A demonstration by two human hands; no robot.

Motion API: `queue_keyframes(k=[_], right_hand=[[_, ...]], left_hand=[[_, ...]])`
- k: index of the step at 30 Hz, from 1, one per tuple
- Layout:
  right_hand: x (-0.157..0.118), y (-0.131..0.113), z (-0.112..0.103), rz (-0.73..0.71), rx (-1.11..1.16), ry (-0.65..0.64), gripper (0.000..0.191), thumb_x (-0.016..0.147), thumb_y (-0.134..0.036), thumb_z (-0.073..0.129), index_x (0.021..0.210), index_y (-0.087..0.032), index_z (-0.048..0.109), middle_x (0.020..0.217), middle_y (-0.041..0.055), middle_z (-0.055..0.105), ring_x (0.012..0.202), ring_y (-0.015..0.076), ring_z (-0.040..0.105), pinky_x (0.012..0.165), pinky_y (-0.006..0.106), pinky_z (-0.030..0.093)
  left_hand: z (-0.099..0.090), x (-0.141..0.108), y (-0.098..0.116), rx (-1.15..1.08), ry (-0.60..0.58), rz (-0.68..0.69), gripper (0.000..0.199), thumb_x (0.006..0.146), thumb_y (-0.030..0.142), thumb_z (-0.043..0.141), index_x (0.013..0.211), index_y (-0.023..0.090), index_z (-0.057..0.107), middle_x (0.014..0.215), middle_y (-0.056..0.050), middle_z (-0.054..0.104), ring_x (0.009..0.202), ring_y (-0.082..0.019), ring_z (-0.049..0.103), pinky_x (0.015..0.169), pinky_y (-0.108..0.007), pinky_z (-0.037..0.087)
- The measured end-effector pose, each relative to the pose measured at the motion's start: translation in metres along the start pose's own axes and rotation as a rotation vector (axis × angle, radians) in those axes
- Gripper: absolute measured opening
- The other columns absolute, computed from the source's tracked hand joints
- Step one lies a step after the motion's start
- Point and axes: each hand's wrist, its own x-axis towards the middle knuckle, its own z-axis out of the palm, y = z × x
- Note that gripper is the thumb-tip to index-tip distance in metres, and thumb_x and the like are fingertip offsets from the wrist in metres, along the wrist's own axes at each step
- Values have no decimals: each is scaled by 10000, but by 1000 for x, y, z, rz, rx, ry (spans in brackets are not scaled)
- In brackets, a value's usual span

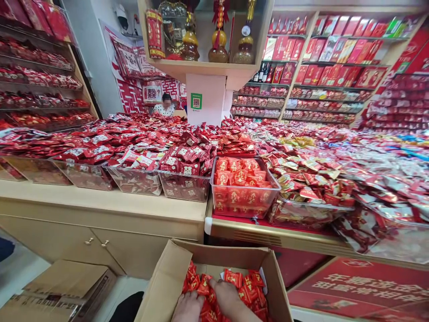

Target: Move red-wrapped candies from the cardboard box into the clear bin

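Box [167, 277] of red packets [250, 290], bottom centre of frame.
Left hand [189, 306] and right hand [227, 295] among packets; fingers bent, tips partly hidden, cannot tell whether gripping.

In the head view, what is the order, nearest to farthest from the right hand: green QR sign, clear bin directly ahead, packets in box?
1. Packets: in the cardboard box, at the right hand.
2. Clear bin: beyond the box.
3. Green QR sign: farther back, slightly left.
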Motion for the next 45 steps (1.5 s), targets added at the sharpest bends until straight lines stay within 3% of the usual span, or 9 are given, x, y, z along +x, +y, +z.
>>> queue_keyframes(k=[5, 11, 15, 18, 21, 26, 35, 40, 45], right_hand=[[-17, -11, -39, -67, 36, 43, 562, 585, -9, 482, 1117, -190, 481, 925, 111, 648, 879, 262, 592, 743, 359, 434], [-59, -26, -79, -195, 871, 86, 509, 602, -202, 632, 1079, -191, 456, 814, 25, 621, 705, 166, 567, 633, 281, 440], [-80, -25, -84, -52, 1408, 110, 398, 655, -321, 635, 999, -173, 503, 761, 24, 624, 603, 134, 558, 568, 267, 436], [-86, -24, -81, 53, 1573, 200, 213, 700, -352, 592, 781, -161, 548, 659, 4, 606, 549, 107, 542, 544, 238, 428], [-86, -24, -78, 31, 1596, 214, 170, 713, -328, 574, 810, -198, 522, 661, -10, 596, 573, 116, 559, 565, 254, 449], [-81, -19, -71, 40, 1295, 290, 291, 689, -323, 556, 965, -238, 518, 998, 45, 577, 748, 163, 581, 561, 273, 461], [-72, -26, -38, -74, 967, 61, 371, 679, -515, 536, 621, -148, 538, 603, 11, 569, 597, 140, 524, 605, 258, 395], [-74, -34, -41, -22, 1071, 53, 419, 601, -538, 586, 489, -188, 386, 494, -45, 435, 509, 104, 417, 546, 234, 350], [-73, -36, -39, -7, 1079, 145, 362, 665, -522, 538, 558, -184, 466, 576, -20, 485, 582, 130, 460, 591, 247, 374]], left_hand=[[-13, -1, 7, -383, 196, 74, 837, 538, 102, 544, 1307, 223, 237, 1437, -86, 181, 1302, -233, 175, 1052, -372, 198], [-36, -15, 28, -886, 270, 249, 586, 690, 105, 441, 1260, 198, 346, 1335, -65, 407, 1217, -176, 354, 1049, -334, 221], [-42, -32, 40, -1457, 42, 109, 394, 754, 301, 495, 1123, 170, 456, 1115, -111, 587, 970, -220, 558, 780, -327, 431], [-42, -40, 44, -1819, -153, 53, 319, 785, 345, 452, 1030, 151, 513, 941, -87, 640, 877, -208, 593, 668, -274, 428], [-39, -41, 42, -1969, -206, 0, 340, 792, 366, 431, 1026, 139, 528, 846, -61, 640, 769, -174, 601, 631, -259, 418], [-33, -36, 39, -1978, -159, -51, 387, 783, 421, 441, 1059, 158, 504, 759, -24, 622, 576, -99, 554, 506, -210, 358], [-16, -32, 38, -1780, 15, -106, 383, 753, 426, 495, 1067, 207, 510, 997, -35, 617, 635, -72, 530, 473, -180, 330], [-19, -31, 32, -1907, -2, 4, 330, 764, 377, 499, 1013, 172, 568, 984, -60, 650, 926, -165, 566, 780, -265, 419], [-23, -33, 31, -2059, -147, 7, 367, 787, 409, 435, 1034, 166, 557, 933, -72, 674, 962, -212, 568, 782, -329, 440]])
